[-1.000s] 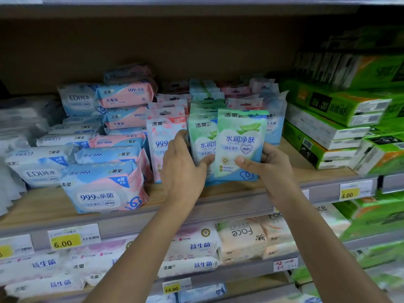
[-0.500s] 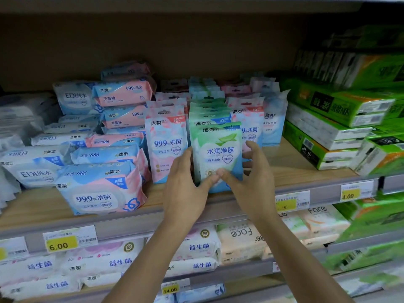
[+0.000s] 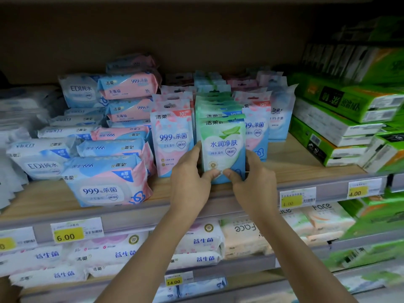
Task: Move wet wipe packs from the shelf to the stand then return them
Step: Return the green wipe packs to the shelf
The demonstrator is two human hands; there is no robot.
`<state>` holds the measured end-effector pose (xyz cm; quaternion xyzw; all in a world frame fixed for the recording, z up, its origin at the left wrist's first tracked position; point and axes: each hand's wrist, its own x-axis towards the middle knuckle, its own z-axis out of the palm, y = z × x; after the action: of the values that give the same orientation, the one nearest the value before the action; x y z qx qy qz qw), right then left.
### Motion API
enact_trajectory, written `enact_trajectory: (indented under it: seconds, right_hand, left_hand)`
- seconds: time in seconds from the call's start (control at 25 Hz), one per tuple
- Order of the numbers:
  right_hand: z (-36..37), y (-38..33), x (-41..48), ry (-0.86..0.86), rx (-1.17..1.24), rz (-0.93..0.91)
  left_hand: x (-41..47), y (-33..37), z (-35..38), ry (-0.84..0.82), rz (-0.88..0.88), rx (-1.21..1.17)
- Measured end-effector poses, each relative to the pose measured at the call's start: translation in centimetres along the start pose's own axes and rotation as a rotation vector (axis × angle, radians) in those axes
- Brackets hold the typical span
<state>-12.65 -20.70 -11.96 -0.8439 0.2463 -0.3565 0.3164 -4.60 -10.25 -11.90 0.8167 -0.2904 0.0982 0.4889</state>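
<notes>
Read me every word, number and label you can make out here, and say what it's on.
"水润净肤": green wipe pack held by both hands.
"99.9%杀菌": pink pack beside it.
"EDI纯水": blue pack.
"6.00", "4.00", "14.00": yellow price tags.
"Face": lower-shelf pack, upside down.
Fine print: too blurred.

green boxes [image 3: 358, 110] blurred at right edge, rear packs [image 3: 209, 78] indistinct

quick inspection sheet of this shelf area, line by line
surface: wooden shelf, bare boards at the front edge
job's things: green wet wipe pack upright at the front of its row
clutter: pink and blue packs stacked at left, green tissue boxes at right
grip: left hand and right hand both clasp the green pack's lower sides
cables: nothing seen
surroundings: yellow price tags on the rail, more packs on the shelf below
</notes>
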Motion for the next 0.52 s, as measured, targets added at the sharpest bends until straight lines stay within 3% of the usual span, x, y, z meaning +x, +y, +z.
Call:
enact_trajectory:
  seconds: [0.12,0.28,0.4,0.52]
  right_hand:
    - [-0.8,-0.1,-0.4,0.100,-0.085,-0.030]
    - [-2.6,-0.4,-3.6,0.261,-0.019,-0.274]
    - [-0.7,-0.1,-8.0,0.009,0.038,-0.384]
    - [2.8,1.3,-13.1,-0.465,0.058,-0.442]
  left_hand:
    - [-1.0,0.1,-1.2,0.027,0.018,0.072]
    - [-5.2,0.5,-4.7,0.190,0.176,0.054]
    - [-10.5,-1.7,-6.6,0.157,0.132,0.093]
    - [-17.5,-4.5,-8.2,0.119,0.011,0.220]
